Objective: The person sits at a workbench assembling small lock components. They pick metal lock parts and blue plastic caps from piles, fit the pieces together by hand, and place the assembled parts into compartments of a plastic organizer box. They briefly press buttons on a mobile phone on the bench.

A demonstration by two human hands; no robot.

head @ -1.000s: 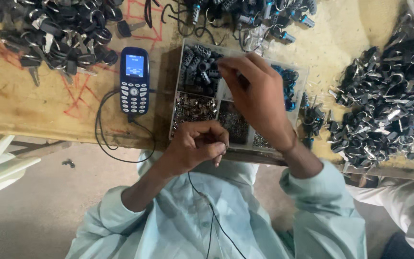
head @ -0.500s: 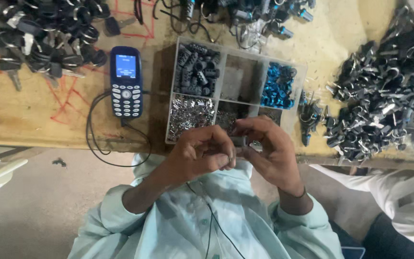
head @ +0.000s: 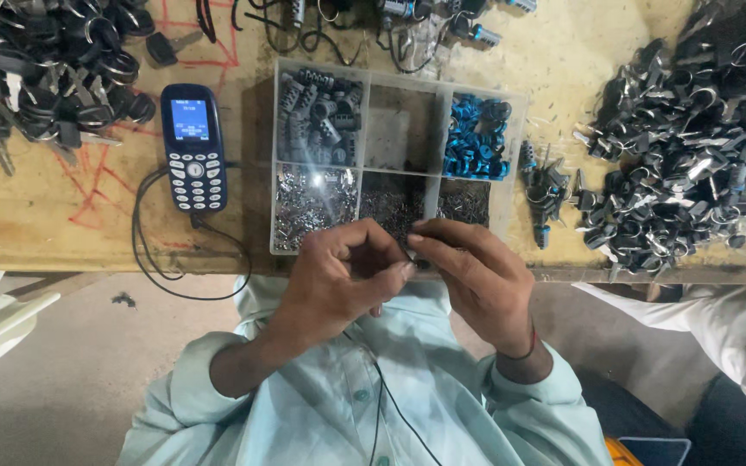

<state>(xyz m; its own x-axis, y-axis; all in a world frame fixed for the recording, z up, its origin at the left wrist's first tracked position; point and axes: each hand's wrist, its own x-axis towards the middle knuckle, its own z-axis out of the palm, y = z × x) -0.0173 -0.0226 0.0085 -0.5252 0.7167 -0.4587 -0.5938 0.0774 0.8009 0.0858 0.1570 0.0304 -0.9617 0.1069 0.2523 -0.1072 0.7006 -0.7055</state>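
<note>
The table is bare wood, matt, scuffed and marked with red scribbles. On it stands a compartment tray of clear, slightly glossy plastic, holding shiny silvery metal bits, dull grey parts and glossy blue plastic pieces. The phone has a smooth dark blue plastic shell with a lit glassy screen. The heaps of keys mix matt black plastic heads with bright metal rings. The shirt is soft pale cloth.
</note>
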